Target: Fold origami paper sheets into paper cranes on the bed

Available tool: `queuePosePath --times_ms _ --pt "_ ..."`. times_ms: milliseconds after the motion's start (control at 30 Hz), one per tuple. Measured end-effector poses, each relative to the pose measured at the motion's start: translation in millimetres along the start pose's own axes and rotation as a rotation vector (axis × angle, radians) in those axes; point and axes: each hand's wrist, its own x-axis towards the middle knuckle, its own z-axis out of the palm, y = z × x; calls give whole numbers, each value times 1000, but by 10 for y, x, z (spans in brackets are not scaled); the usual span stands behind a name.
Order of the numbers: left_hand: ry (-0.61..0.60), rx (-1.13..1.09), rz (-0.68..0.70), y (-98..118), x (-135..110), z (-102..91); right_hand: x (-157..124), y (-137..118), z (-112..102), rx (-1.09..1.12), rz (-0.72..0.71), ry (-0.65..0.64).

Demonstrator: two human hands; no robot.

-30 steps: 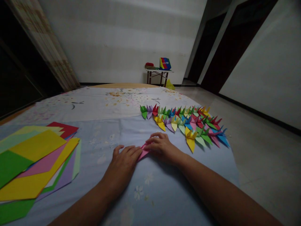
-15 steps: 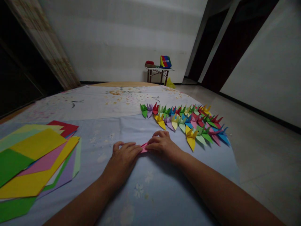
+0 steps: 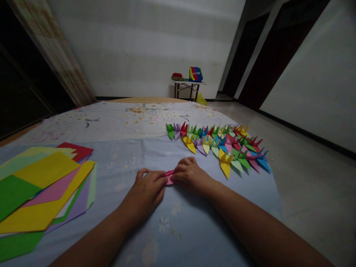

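Observation:
A small folded pink paper [image 3: 169,177] lies on the pale blue cloth [image 3: 178,230] between my two hands. My left hand [image 3: 147,189] pinches its left side with curled fingers. My right hand [image 3: 190,174] presses on its right side, fingers bent down onto it. Most of the paper is hidden under my fingers. Just beyond my right hand, several folded paper cranes [image 3: 219,146] in many colours lie in rows.
A fanned stack of coloured paper sheets [image 3: 41,185] lies at the left. A white patterned cloth [image 3: 119,118] covers the far part. Bare floor [image 3: 306,174] runs along the right. A small table [image 3: 187,87] with coloured items stands by the far wall.
My hands have drawn closer together over the pink paper, which now shows smaller and more folded than a second ago.

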Motion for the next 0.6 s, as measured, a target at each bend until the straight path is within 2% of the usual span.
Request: queuePosePath --times_ms 233,467,600 --pt "-48 -25 -34 81 -10 -53 -44 -11 -46 64 -4 14" --pt "-19 -12 -99 52 -8 46 -42 74 84 121 61 78" --pt "9 -53 -117 39 -16 83 -40 87 111 196 117 66"
